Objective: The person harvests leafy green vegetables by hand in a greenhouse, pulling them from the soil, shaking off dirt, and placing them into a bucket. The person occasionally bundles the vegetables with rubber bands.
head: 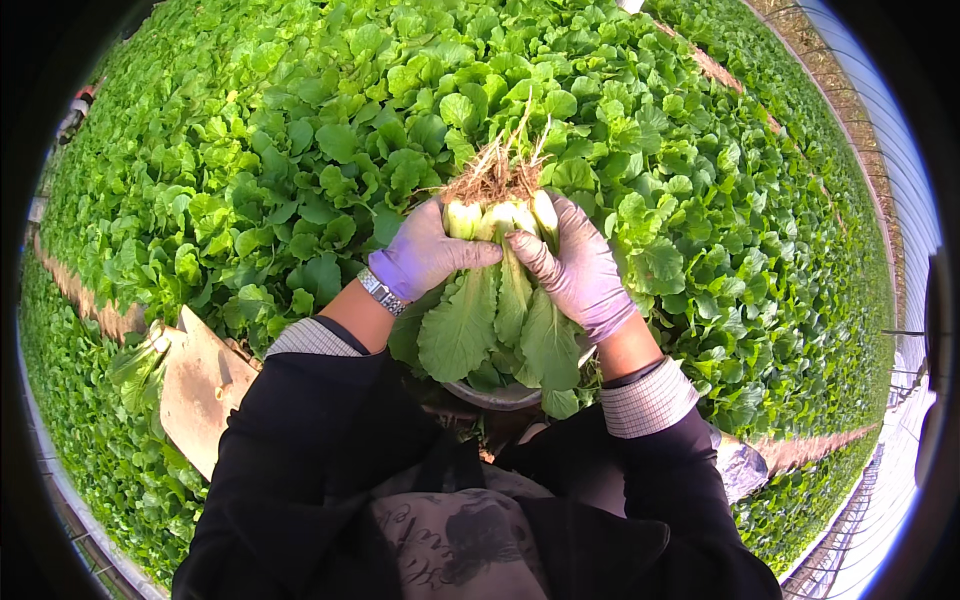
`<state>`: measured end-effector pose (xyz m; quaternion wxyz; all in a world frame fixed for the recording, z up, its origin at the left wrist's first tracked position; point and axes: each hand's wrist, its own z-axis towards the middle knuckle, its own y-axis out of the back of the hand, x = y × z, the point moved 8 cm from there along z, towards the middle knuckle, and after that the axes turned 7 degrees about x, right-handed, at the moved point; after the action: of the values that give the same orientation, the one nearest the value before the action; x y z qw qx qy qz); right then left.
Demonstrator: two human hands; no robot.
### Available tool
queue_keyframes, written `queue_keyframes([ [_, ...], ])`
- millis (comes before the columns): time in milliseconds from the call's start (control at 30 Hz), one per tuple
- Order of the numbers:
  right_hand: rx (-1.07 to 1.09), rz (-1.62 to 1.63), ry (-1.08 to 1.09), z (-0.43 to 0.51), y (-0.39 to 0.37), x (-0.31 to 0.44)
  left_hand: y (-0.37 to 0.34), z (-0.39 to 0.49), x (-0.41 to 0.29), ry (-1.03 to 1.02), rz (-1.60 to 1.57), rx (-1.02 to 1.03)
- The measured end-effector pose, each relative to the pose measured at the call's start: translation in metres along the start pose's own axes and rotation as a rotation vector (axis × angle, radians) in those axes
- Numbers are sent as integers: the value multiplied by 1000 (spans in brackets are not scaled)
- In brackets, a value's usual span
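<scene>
Both hands wear thin, soiled purple gloves and hold one bunch of leafy green vegetables (457, 322) between them. Its pale stem bases sit at the top, brown roots (495, 176) point away from me, and the leaves hang towards me. My left hand (442, 247) grips the bunch's left side, thumb across the stems; a metal-band watch (382, 291) is on that wrist. On the right side my right hand (574, 262) is closed around the stems, its thumb near the other one. Beneath the leaves shows the curved rim of a basin or bowl (495, 397), mostly hidden.
Dense leafy plants (337, 142) grow all around. At the left lies a flat cardboard-like piece (199, 382) beside pulled greens (142, 367). A silvery plastic bag (740, 469) lies by my right elbow. Strips of bare soil cross the bed, and a ribbed plastic greenhouse wall (892, 135) curves along the right.
</scene>
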<state>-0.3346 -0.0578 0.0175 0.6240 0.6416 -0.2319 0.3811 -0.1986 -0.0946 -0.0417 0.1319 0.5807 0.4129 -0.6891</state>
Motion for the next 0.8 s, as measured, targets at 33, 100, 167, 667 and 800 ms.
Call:
queue_keyframes([
  [33,37,67,-19,4,-13,-1,4,0,1,-51,25,-23],
  [100,-20,-215,-65,2,-16,11,7,0,-1,-154,75,-66],
  [167,-63,-246,-102,2,-21,7,2,-1,3,-175,58,-124],
  [667,9,-188,-288,8,-38,9,-2,9,16,-188,-243,-361],
  [800,229,-386,-178,8,-23,22,13,23,27,-64,-505,-252],
])
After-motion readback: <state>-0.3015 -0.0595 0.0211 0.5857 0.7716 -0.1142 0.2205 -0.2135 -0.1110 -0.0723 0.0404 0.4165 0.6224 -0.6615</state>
